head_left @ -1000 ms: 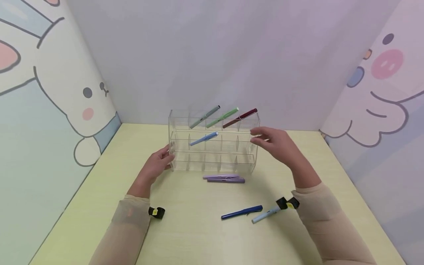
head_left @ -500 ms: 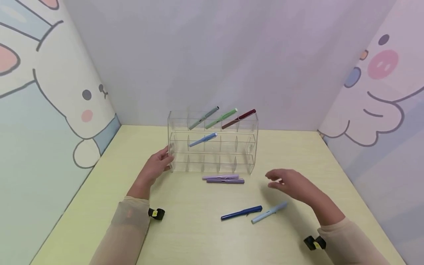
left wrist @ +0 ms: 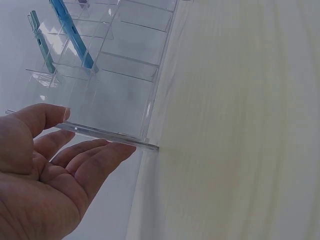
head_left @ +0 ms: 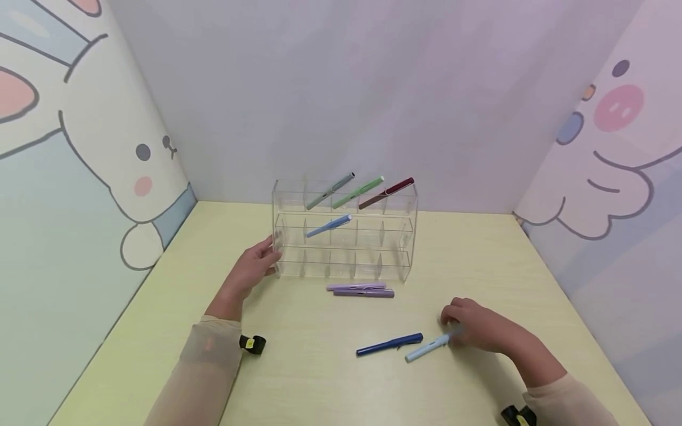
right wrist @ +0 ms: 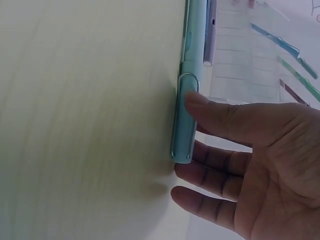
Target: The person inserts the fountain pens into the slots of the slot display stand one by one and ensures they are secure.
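A clear acrylic pen rack (head_left: pixel 343 260) with tiered compartments stands at the back middle. My left hand (head_left: pixel 250 269) grips its left side panel (left wrist: pixel 105 134), thumb on one face and fingers on the other. At the right, my right hand (head_left: pixel 482 326) pinches the capped end of a light blue pen (head_left: pixel 426 348), which lies on the table. The right wrist view shows the thumb on that pen's cap (right wrist: pixel 186 125), beside its clip; the fingers behind are partly hidden. Just left of it lies a dark blue pen (head_left: pixel 389 344).
Two purple pens, a lighter one (head_left: pixel 354 286) and a darker one (head_left: pixel 364 293), lie before the rack. Its top tier holds a grey-green pen (head_left: pixel 330 191), a green pen (head_left: pixel 358 193) and a dark red pen (head_left: pixel 386 194). A blue pen (head_left: pixel 328 226) leans in the middle tier.
My right hand has come from the rack's right side down toward the front right and taken hold of the light blue pen. The left hand stays on the rack.
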Demonstrator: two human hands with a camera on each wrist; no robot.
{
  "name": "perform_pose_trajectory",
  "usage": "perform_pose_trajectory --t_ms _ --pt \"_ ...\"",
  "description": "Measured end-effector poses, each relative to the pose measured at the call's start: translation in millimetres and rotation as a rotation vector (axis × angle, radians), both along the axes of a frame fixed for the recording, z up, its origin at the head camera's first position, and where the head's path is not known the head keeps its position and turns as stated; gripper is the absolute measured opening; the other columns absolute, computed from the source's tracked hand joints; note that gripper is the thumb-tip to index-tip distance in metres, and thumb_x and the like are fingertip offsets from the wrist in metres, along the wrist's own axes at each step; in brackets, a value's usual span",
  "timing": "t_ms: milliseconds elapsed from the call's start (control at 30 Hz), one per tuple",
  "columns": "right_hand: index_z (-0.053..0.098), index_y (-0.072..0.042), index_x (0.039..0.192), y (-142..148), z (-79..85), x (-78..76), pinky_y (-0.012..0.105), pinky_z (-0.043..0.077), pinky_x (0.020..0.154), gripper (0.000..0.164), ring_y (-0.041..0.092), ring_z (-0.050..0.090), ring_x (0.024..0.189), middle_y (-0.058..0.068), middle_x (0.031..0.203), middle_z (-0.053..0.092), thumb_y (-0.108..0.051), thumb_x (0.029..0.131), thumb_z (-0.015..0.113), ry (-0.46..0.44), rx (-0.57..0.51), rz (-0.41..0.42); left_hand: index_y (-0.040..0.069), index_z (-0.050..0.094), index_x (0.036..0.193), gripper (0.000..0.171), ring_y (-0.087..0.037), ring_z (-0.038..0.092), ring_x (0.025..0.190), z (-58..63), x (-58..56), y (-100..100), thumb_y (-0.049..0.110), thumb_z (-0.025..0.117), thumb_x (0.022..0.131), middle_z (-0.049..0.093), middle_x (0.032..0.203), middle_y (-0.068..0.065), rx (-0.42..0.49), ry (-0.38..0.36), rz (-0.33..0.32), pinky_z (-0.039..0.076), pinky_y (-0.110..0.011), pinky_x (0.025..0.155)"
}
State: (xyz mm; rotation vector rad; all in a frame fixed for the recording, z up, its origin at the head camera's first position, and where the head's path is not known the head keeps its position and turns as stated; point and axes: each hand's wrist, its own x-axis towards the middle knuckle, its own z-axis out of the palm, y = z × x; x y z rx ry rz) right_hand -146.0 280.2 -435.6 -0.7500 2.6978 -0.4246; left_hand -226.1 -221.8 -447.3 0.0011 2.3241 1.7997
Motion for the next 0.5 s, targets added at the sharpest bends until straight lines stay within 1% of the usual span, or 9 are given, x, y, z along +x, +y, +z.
perform_pose_trajectory --t_ms 133,267,367,500 --pt "0.061 -0.028 0.085 1.1 -3.8 0.7 0.025 0.040 0.067 0.026 0.009 0.041 0.080 -0.011 0.085 0.048 -0.017 0.076 0.082 0.035 -0.005 0.040 0.029 0.026 0.156 0.059 -0.032 0.047 0.135 0.9 -0.5 0.5 0.025 0.052 0.103 0.045 0.151 -0.013 0.003 0.003 0.004 0.046 -0.051 0.104" --pt "0.059 -0.032 0.080 1.7 -5.0 0.0 0.023 0.038 0.066 0.027 0.007 0.039 0.078 -0.012 0.083 0.046 -0.015 0.078 0.081 0.055 0.002 0.069 0.028 0.027 0.156 0.059 -0.033 0.047 0.135 0.2 -0.8 0.8 0.024 0.052 0.103 0.045 0.151 -0.013 0.008 0.005 0.005 0.046 -0.051 0.104" --pt "0.059 -0.032 0.080 3.1 -2.3 -0.8 0.023 0.039 0.065 0.027 0.005 0.041 0.077 -0.014 0.083 0.047 -0.014 0.078 0.080 0.041 -0.008 0.076 0.029 0.027 0.156 0.059 -0.033 0.047 0.134 -0.7 -0.7 0.8 0.024 0.052 0.103 0.046 0.151 -0.013 0.012 0.001 0.003 0.046 -0.051 0.104" --pt "0.061 -0.029 0.083 5.6 5.8 -4.1 0.023 0.041 0.065 0.024 0.004 0.045 0.076 -0.015 0.083 0.051 -0.014 0.079 0.079 -0.008 -0.056 0.078 0.029 0.027 0.156 0.059 -0.032 0.047 0.135 -0.8 -0.1 0.7 0.025 0.053 0.103 0.046 0.150 -0.013 0.015 0.002 0.000 0.046 -0.051 0.104"
